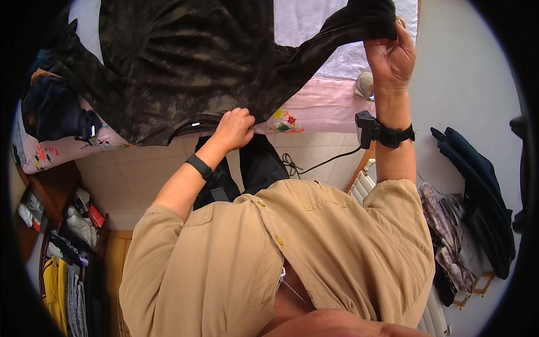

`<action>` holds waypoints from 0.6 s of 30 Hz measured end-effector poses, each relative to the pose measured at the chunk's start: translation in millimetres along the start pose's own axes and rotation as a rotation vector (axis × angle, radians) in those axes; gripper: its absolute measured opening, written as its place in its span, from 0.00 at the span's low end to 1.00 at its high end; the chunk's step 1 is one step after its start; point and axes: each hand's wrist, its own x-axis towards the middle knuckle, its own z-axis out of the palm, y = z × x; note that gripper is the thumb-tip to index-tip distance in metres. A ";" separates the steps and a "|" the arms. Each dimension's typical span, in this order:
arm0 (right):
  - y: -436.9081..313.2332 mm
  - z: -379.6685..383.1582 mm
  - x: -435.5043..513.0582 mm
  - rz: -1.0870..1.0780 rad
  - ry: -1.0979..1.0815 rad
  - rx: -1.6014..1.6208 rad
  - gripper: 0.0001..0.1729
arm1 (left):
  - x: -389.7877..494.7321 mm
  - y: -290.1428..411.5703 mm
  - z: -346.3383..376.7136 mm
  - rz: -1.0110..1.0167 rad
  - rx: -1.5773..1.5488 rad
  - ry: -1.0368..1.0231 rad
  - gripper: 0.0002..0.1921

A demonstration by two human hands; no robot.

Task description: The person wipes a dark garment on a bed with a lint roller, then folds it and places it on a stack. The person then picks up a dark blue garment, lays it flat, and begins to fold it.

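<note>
A dark mottled long-sleeved top (202, 63) lies spread over the bed, its neckline and small white label towards me. My left hand (234, 127) grips the neckline's edge, fingers curled over the fabric and partly hidden from above. Farther out to the right, my right hand (393, 61) pinches the end of one sleeve (353, 23) between thumb and fingers. That sleeve stretches outward from the body of the top. The other sleeve reaches left, near a bundle of dark navy clothing (54, 109).
Under the top are a pink floral bed cover (328, 101) and a pale sheet (345, 63). A cable (324, 166) runs from my right wrist device. Clothes hang on the right wall (476, 202). A white radiator (362, 185) and an open drawer of folded clothes (67, 278) flank me.
</note>
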 end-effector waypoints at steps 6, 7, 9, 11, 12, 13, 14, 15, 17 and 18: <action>-29.2 -25.4 -13.2 -0.132 0.190 -0.123 0.10 | 89.0 4.0 -25.6 0.071 -0.253 0.379 0.04; -36.2 -32.5 -15.0 -0.156 0.207 -0.136 0.10 | 108.1 2.2 -26.8 0.088 -0.283 0.451 0.04; -47.7 -46.9 -16.3 -0.246 0.289 -0.168 0.11 | 142.2 -6.5 -25.7 0.137 -0.308 0.559 0.04; -55.2 -60.3 -7.0 -0.317 0.385 -0.187 0.11 | 164.2 -17.2 -20.2 -0.022 -0.219 0.593 0.04; -54.6 -67.6 1.2 -0.350 0.371 -0.212 0.11 | 168.7 -22.9 -16.0 -0.119 -0.194 0.574 0.05; -54.6 -72.9 9.5 -0.283 0.273 -0.268 0.09 | 169.8 -28.4 -11.5 -0.254 -0.169 0.514 0.06; -47.9 -79.8 17.5 -0.308 0.389 -0.448 0.09 | 170.1 -33.0 -7.2 -0.306 -0.169 0.502 0.09; -38.4 -85.0 25.1 -0.334 0.528 -0.630 0.10 | 170.9 -36.1 -2.5 -0.245 -0.157 0.551 0.10; 1.2 -95.8 28.5 -0.649 0.465 -1.493 0.20 | 170.6 -40.5 3.6 -0.247 -0.143 0.537 0.14; 11.2 -95.1 26.9 -0.652 0.507 -1.878 0.24 | 170.6 -42.0 4.8 -0.246 -0.159 0.549 0.15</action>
